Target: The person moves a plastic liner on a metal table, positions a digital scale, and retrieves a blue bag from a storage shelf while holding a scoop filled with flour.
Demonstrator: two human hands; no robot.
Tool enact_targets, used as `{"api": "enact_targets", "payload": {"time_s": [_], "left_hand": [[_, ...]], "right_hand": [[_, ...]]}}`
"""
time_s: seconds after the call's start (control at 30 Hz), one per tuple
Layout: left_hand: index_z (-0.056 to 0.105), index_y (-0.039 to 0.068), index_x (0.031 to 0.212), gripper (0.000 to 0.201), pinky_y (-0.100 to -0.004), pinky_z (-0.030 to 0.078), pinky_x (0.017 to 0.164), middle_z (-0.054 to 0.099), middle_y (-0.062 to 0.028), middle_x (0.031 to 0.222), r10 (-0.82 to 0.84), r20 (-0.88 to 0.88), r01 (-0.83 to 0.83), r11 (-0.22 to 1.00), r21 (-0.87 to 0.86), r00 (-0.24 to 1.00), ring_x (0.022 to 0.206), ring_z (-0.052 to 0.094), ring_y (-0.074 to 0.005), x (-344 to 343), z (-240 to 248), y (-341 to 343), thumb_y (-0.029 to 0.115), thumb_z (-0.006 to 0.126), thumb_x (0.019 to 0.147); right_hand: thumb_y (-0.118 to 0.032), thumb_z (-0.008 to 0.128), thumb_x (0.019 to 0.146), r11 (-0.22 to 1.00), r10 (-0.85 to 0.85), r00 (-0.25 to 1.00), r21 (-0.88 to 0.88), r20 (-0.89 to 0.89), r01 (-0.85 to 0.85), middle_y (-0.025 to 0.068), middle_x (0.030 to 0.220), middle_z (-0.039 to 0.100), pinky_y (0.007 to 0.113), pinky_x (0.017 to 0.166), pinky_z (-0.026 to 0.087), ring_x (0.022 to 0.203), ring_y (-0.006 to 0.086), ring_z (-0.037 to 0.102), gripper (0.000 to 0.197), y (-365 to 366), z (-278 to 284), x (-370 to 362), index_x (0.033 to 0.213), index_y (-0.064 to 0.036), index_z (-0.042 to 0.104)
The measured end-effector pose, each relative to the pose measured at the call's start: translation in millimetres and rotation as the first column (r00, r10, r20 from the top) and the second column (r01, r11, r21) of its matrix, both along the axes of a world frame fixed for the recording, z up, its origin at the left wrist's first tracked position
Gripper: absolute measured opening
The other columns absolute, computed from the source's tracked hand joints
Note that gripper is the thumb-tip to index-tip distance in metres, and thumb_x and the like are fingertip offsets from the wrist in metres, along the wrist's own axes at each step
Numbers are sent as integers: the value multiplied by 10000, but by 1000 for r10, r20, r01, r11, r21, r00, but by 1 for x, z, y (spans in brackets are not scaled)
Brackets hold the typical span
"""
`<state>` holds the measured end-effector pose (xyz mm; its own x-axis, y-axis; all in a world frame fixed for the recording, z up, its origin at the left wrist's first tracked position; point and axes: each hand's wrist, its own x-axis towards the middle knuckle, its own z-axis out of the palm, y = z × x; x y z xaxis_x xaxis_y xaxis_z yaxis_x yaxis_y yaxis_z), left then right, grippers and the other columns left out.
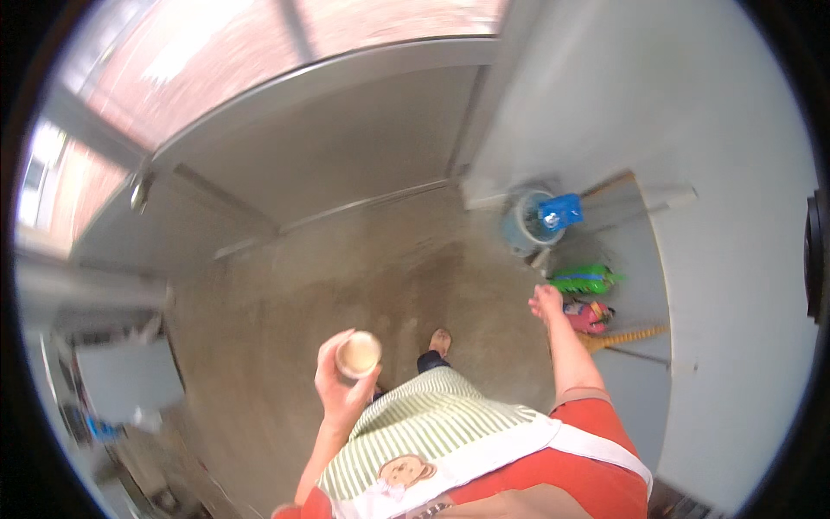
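My left hand is wrapped round a small round cup in front of my striped apron. Its round top looks pale beige; whether that is a lid or the contents I cannot tell. My right hand hangs out to the right with its fingers loosely curled in, and nothing shows in them. Nearest to it in the picture are a green bag and a pink bag, both down by the right wall. The hand appears apart from them.
A pale bucket with a blue packet at its top stands in the corner. A yellowish broom-like thing lies by the right wall. Ahead is a grey door with glass above. Cluttered grey furniture stands left.
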<state>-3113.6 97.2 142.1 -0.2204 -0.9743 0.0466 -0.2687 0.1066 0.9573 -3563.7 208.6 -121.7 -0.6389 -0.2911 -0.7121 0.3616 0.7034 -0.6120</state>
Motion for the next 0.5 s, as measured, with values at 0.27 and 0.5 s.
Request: {"api": "enact_targets", "payload": {"time_s": [0.27, 0.5], "left_hand": [[515, 64, 1169, 558, -291, 483, 837, 544, -97, 1169, 214, -170, -232, 968, -95, 962, 1039, 561, -194, 101, 15, 22, 62, 783, 679], [515, 99, 1187, 532, -266, 496, 804, 538, -89, 1191, 469, -123, -476, 878, -43, 875, 1030, 570, -211, 286, 47, 77, 130, 771, 722]], "right_hand": [[-190, 620, 860, 645, 764, 627, -158, 153, -748, 64, 871, 636, 302, 610, 513, 734, 181, 638, 294, -21, -18, 241, 1089, -25, 540], [-197, 658, 843, 15, 999, 37, -535, -30, -845, 135, 1235, 542, 358, 943, 433, 1130, 232, 520, 555, -120, 191, 498, 1329, -59, 428]]}}
